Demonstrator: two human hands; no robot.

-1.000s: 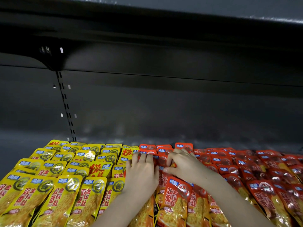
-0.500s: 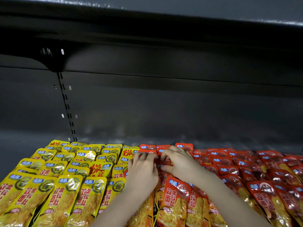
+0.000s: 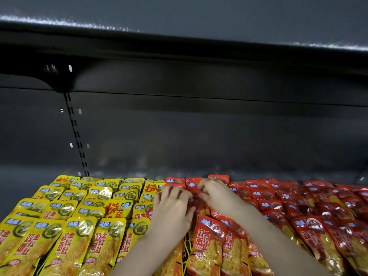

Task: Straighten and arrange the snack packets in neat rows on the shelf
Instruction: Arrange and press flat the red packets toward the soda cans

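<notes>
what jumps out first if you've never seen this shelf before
The split of colour: yellow packets fill the shelf's left half and red packets the right, bright against the dark back wall. At the seam between them, near the back rows, the left hand rests on the packets while the right hand pinches a red one.

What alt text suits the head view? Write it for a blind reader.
Two bare hands straighten packets on a dark shelf: the right hand pinches a red packet at the back, the left hand lies flat beside it. Yellow packets fill the left, red packets the right.
</notes>
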